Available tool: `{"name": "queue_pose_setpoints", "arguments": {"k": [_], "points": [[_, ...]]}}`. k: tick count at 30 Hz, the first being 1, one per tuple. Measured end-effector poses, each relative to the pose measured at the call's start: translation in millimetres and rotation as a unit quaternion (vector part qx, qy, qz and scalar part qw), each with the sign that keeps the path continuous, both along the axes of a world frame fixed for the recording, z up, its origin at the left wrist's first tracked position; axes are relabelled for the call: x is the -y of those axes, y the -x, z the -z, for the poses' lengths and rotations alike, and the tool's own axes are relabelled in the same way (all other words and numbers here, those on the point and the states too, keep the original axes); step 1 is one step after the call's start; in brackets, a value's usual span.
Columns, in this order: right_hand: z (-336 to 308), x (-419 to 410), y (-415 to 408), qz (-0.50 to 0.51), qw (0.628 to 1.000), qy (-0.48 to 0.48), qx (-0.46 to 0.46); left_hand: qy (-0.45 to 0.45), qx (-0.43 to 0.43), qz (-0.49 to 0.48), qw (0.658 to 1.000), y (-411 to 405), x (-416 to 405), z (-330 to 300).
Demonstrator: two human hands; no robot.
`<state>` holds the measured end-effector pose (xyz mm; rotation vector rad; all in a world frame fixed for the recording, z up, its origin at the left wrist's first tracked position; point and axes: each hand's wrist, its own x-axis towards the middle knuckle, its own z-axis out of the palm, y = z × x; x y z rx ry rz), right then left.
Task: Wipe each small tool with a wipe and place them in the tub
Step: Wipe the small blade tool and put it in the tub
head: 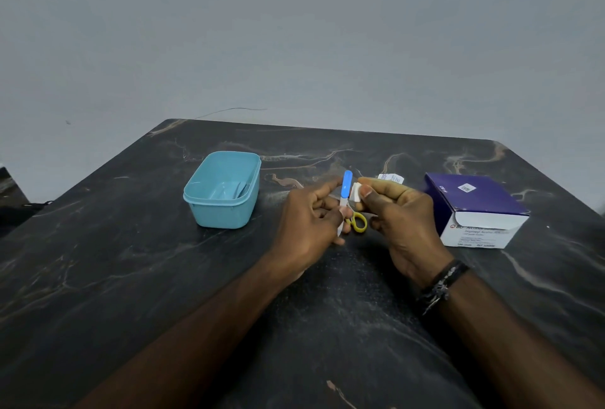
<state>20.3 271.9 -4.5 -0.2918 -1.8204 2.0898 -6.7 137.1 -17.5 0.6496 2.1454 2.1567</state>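
Closest to the person, two bare forearms reach out over the dark marble-look table top, and the right wrist wears a black beaded bracelet. A little further out, the left hand has its fingers curled round a small thin tool with a blue handle and a pale metal blade, which stands nearly upright with the blue end on top. The right hand pinches a small folded white wipe between thumb and fingers, and the wipe sits just beside the blue handle, touching it or almost. To do this step well, I think the wipe should wrap round the tool and slide along its whole length, both sides, while the left hand keeps a firm hold low down so the tool does not slip. Then the hold should change so the hidden part gets wiped too. Under the hands lies a small pair of scissors with yellow loop handles, which probably needs wiping next. Further out to the left stands the light blue plastic tub, open, with something pale already inside; I cannot tell what. To the right is a purple and white cardboard box of wipes, and behind the hands lies a torn white wrapper.
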Motion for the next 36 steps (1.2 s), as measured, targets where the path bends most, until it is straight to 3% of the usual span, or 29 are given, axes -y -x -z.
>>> {"name": "queue_pose_setpoints", "arguments": {"k": [13,25,36], "points": [[2.5,2.3,-0.3,-0.032,0.999,-0.022,-0.012,0.053,-0.025,-0.011,0.998,-2.5,-1.2,2.7],[-1.3,0.2,-0.9,-0.023,1.0,0.003,-0.008,0.027,0.019,0.016,0.999,-3.4,-2.9,2.3],[1.2,1.9,0.7,-0.056,0.998,-0.013,0.011,0.032,0.0,-0.012,0.999,-3.3,-0.2,1.6]]}}
